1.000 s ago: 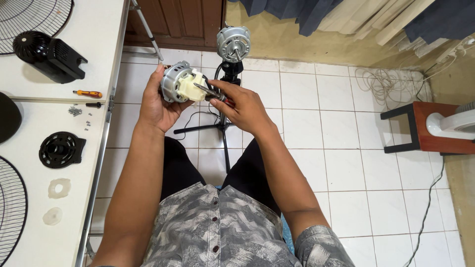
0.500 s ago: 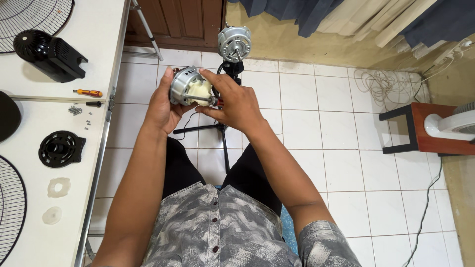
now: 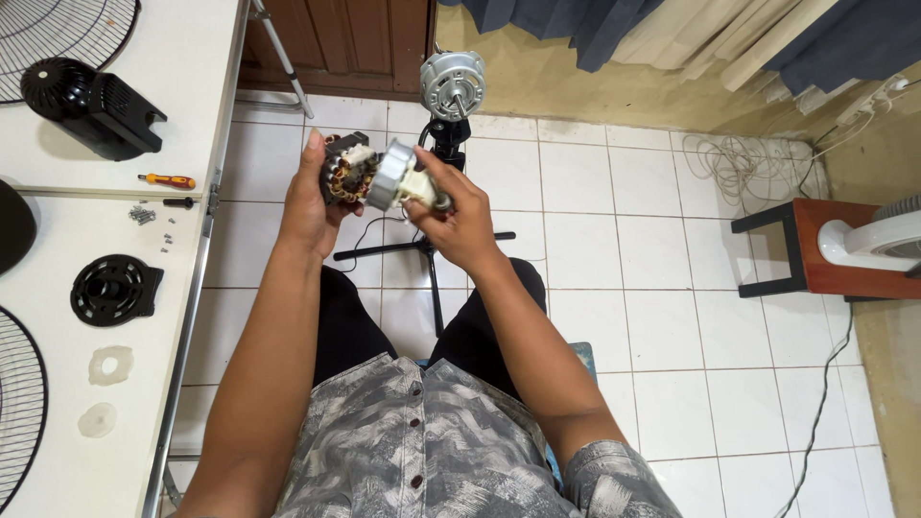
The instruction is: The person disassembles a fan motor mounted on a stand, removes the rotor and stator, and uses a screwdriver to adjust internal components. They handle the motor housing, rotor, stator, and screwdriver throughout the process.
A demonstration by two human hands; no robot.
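A: Entry, head view. Left hand (image 3: 309,197): grip closed around the motor stator (image 3: 347,173), the dark body with copper windings showing, fingers curled behind it and thumb along the near side. It is held up in the air above the lap, over the tiled floor (image 3: 614,288).

B: Right hand?

A: Right hand (image 3: 459,216): grip closed on the metal end cover (image 3: 393,177), the silver round cap with a cream plastic part on it. Fingertips pinch it from the right. The cover sits just beside the stator, tilted; I cannot tell whether the two parts touch at the seam.

B: Anything behind the hands?

A: A fan stand (image 3: 436,216) on the floor, black pole with crossed feet, carrying a second motor (image 3: 451,84), silver, at its top. The hands overlap the pole in this view and hide its middle part.

B: Counter contents?

A: White counter (image 3: 192,86) to the left. On it: a black rear housing (image 3: 91,104), an orange-handled screwdriver (image 3: 166,180), a small heap of screws (image 3: 144,216) just below the screwdriver, a black round guard ring (image 3: 113,288), wire fan grilles (image 3: 62,29) at the top and bottom left edges. All well apart from both hands.

B: Right side?

A: A red-topped stool (image 3: 825,251) with a white fan base (image 3: 878,242) on it, and a coil of white cable (image 3: 729,158) lying on the floor near the wall.
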